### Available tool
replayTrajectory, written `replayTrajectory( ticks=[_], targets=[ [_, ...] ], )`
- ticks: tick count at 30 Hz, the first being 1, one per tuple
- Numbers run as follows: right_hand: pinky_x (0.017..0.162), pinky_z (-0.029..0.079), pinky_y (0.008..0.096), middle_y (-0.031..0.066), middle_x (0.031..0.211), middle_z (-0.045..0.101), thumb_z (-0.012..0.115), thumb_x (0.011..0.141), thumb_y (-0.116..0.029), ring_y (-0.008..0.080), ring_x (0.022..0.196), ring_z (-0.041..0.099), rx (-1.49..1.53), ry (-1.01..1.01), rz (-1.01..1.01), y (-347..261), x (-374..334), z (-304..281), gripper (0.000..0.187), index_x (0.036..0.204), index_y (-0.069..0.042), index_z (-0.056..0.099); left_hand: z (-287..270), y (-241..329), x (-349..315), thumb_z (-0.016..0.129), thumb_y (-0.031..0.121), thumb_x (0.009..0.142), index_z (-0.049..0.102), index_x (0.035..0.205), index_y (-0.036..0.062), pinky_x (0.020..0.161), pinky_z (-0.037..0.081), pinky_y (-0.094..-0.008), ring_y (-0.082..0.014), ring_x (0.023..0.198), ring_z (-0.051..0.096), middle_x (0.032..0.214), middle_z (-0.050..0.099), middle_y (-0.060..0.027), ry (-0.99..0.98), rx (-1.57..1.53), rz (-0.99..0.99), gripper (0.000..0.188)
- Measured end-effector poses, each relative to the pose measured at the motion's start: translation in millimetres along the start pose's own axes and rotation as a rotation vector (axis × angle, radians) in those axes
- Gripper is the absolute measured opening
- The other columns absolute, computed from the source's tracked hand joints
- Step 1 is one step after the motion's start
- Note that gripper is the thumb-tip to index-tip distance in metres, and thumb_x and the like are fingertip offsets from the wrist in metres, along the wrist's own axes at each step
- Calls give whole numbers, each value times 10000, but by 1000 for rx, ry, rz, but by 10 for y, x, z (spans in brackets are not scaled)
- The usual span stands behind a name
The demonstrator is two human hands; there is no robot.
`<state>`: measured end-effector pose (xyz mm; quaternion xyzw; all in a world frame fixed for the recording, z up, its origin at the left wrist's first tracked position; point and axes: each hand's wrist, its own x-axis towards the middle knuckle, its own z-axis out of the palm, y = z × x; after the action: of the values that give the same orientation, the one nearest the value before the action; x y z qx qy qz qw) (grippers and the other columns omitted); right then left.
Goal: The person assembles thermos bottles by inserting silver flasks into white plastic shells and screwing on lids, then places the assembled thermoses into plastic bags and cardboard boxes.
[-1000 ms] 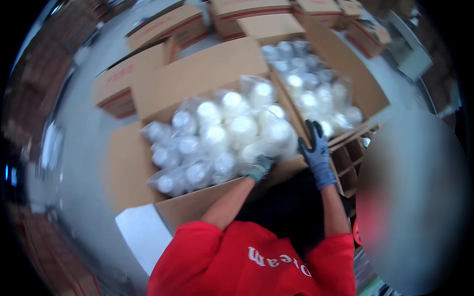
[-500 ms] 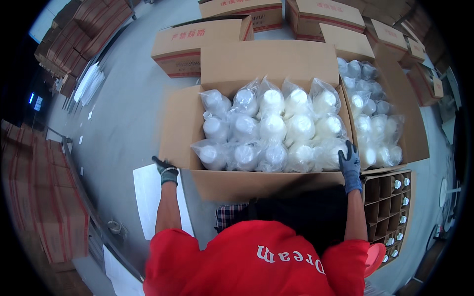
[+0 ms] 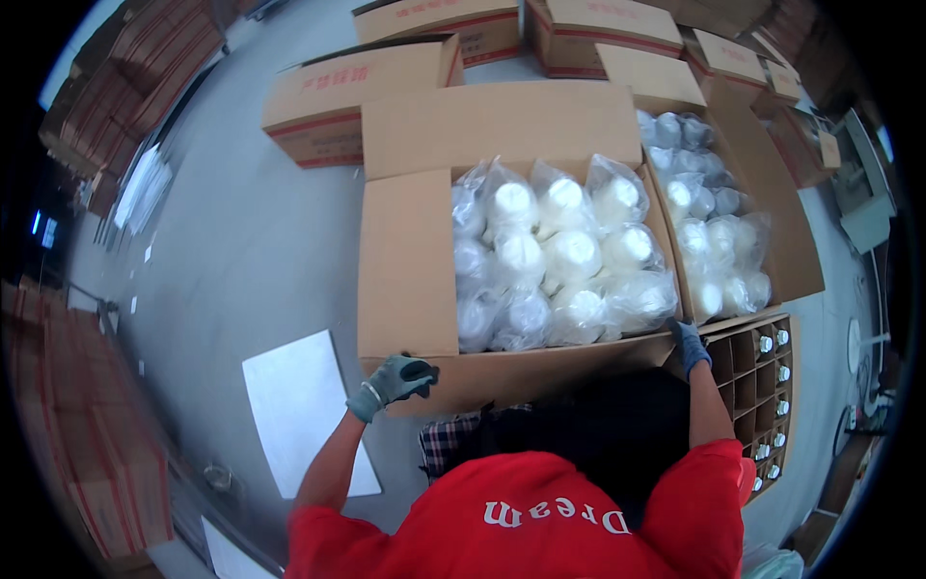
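Note:
An open cardboard box [image 3: 540,372] stands in front of me, filled with rows of white, rounded containers in clear plastic bags [image 3: 569,256]. Its left flap [image 3: 407,270] lies folded inward and covers the contents on that side, while the back flap [image 3: 497,125] stands up. My left hand [image 3: 394,381], in a grey-green glove with a dark palm, is at the front left corner, just below the folded flap. Its fingers are curled, and no object shows in them. At the front right corner my right hand [image 3: 691,347], also gloved, grips the box's edge, with its fingertips partly hidden.
A second open box [image 3: 723,241] with bagged containers adjoins on the right. Nearer is a divided carton [image 3: 746,393] with white-capped bottles. A white sheet [image 3: 307,405] lies on the floor at left. Closed cartons [image 3: 323,116] stand behind, and stacked cartons [image 3: 116,425] at far left.
The left flap has swung inward over the containers. My left hand has moved right to the box's front corner, and its fingers have curled. My right hand has shifted from a bagged container to the edge.

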<state>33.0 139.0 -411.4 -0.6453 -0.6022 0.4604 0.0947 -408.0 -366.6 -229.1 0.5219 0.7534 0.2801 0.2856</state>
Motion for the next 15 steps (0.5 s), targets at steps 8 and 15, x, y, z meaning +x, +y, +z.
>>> replayTrajectory(
  ticks=[8,15],
  targets=[
    [519,460,326,16,720,564,690,806,-222,169,603,531,199,-27,5,221,-17,-132,254,1002,-81,610,-829,-687,2967,678,248,825,538,1311,146,992,406,-489,-311,1143,564,1244,604,-108,695,467,237,516],
    [562,503,380,149,715,651,733,700,-302,249,638,629,-61,115,96,192,-288,-150,419,916,43,633,-1668,-1238,4390,588,656,772,430,1390,57,1042,337,-510,-372,1279,420,1388,462,-200,1185,916,-338,875]
  ],
)
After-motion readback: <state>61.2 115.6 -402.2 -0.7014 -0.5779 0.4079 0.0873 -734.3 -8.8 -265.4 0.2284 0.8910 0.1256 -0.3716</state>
